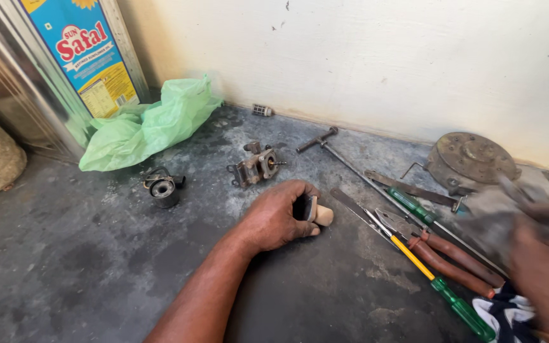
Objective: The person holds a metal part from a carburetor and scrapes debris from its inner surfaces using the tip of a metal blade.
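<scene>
My left hand (279, 215) rests on the grey concrete floor, its fingers closed around a small dark part with a pale rounded end (316, 213). Just beyond it lies a grimy metal carburettor-like body (254, 166). At the right edge my right hand (546, 257) is blurred by motion and grips a grey metal piece (521, 197), whose shape I cannot make out. Between the two hands lie a yellow-and-green screwdriver (428, 274) and red-handled pliers (455, 260).
A long T-handle rod (357, 168), a green-handled screwdriver (414, 206), a round rusty metal disc (471, 159) and a striped cloth (506, 314) lie to the right. A small black cylindrical part (163, 187), a green plastic bag (154, 124), a large tin can (65, 63) and a wall stand behind.
</scene>
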